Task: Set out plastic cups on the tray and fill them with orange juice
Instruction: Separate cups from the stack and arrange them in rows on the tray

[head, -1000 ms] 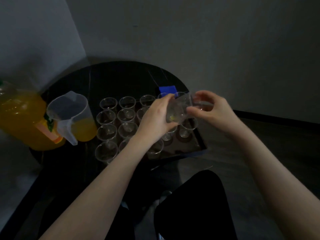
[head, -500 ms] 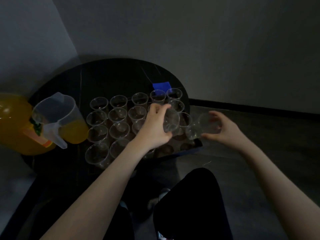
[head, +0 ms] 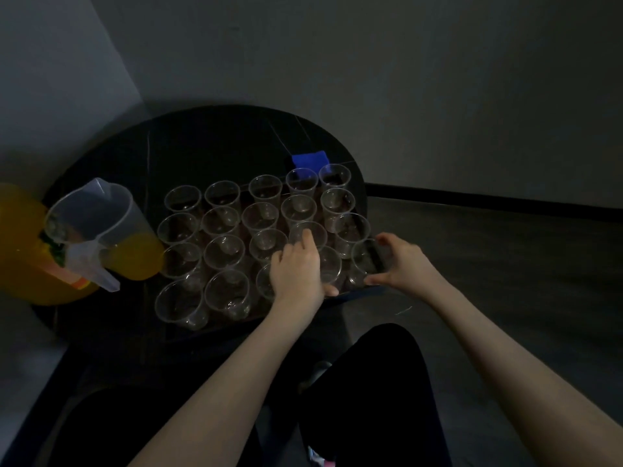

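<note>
Gripping clear cups [head: 332, 267] on tray [head: 357, 293], both hands (all empty); jug [head: 111, 237] part-full, orange juice.

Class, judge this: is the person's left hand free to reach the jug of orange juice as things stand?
Probably not yet. The left hand grips a plastic cup on the tray. Once it lets go, the jug stands unobstructed at the tray's left.

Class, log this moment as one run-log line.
phase: setting cups | left hand: placing cup | right hand: placing cup | tray: cups empty | jug: juice unpoured
</note>
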